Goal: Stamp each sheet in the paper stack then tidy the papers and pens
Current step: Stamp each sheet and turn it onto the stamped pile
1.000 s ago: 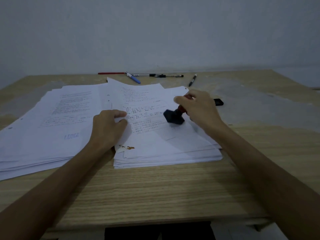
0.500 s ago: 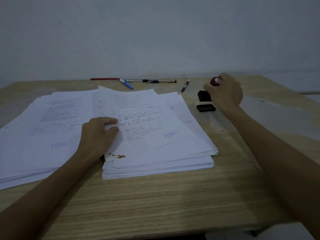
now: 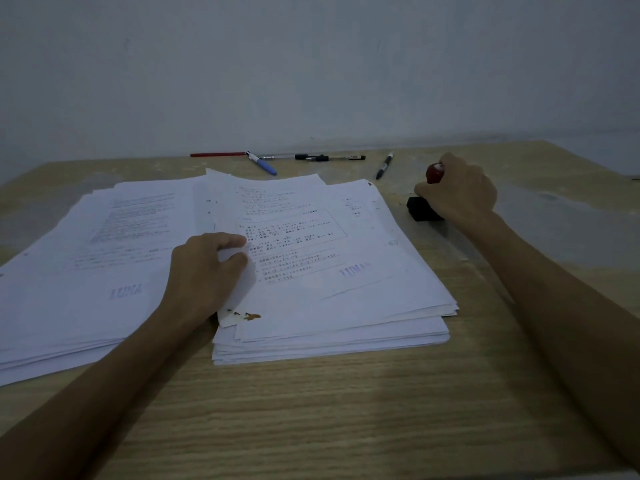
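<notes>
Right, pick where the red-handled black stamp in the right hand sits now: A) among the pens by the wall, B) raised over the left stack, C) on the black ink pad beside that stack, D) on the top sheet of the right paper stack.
C: the right hand grips the red-handled black stamp down on the black ink pad, clear of the right paper stack.

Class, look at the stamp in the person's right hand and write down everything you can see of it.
The stamp has a rounded, glossy red handle top, probably plastic, showing above the right hand, which grips it with curled fingers and hides its lower part. It looks roughly upright, at the right of the wooden table, beside the right-hand paper stack. It is held down over a black block, probably the ink pad; whether its face touches the pad cannot be seen.
</notes>
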